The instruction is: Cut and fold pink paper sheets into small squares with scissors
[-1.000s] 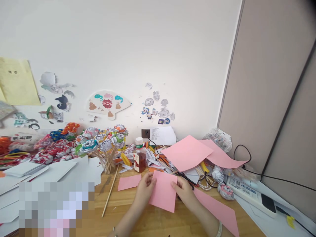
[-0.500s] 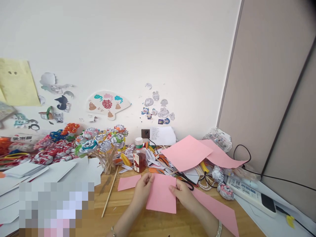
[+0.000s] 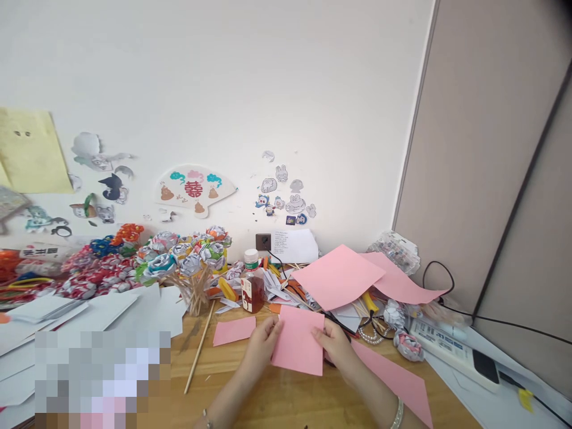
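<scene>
A pink paper square (image 3: 298,341) is held just above the wooden desk (image 3: 290,405) at the lower middle of the head view. My left hand (image 3: 263,347) pinches its left edge near the upper corner. My right hand (image 3: 336,350) grips its right edge with the fingers closed on it. A smaller pink paper piece (image 3: 234,330) lies on the desk just left of my left hand. A long pink strip (image 3: 393,381) lies on the desk under and right of my right wrist.
Large pink sheets (image 3: 339,275) rest on a craft pile behind my hands. A small brown bottle (image 3: 252,289), paper roses on sticks (image 3: 187,262), a wooden skewer (image 3: 200,347), white sheets (image 3: 102,310), a power strip (image 3: 456,351) and cables crowd the desk.
The pink square has been turned in my hands, its lower edge drawn up so it shows shorter and tilted slightly. Both hands stayed at its edges.
</scene>
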Available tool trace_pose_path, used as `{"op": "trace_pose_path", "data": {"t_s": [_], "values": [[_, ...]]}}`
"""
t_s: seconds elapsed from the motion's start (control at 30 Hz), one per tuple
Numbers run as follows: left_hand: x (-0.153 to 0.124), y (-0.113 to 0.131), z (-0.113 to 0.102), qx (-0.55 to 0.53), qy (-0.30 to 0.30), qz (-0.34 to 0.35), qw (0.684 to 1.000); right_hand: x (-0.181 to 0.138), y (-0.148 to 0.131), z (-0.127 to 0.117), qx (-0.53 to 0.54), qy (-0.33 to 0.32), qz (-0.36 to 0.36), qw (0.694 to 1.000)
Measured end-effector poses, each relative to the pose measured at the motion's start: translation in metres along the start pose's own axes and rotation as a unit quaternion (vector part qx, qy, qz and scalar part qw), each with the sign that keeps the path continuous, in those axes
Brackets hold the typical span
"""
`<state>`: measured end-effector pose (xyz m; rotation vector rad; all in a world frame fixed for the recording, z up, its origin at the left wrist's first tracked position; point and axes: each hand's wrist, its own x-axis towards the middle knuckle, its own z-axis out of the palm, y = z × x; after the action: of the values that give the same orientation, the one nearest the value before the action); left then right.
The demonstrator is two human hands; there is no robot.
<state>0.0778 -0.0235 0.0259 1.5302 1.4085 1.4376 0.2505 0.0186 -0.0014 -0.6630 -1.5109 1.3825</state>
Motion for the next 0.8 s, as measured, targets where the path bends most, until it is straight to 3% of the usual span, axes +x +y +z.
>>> {"op": "trace_pose_path", "data": {"t_s": [0.2,0.43,0.8], "values": [[0.002,-0.005,0.002,0.009,0.010,-0.014,1.000,0.003,0.009,-0.003,0.016,0.012,-0.003,1.000],[-0.004,-0.004,0.006,-0.006,-0.033,-0.072,0.997,0.008,0.020,-0.007,0.055,0.051,0.010,0.997],[-0.001,-0.004,0.004,-0.015,-0.022,-0.077,0.997,0.010,0.026,-0.009,0.057,0.063,0.010,0.996]]}}
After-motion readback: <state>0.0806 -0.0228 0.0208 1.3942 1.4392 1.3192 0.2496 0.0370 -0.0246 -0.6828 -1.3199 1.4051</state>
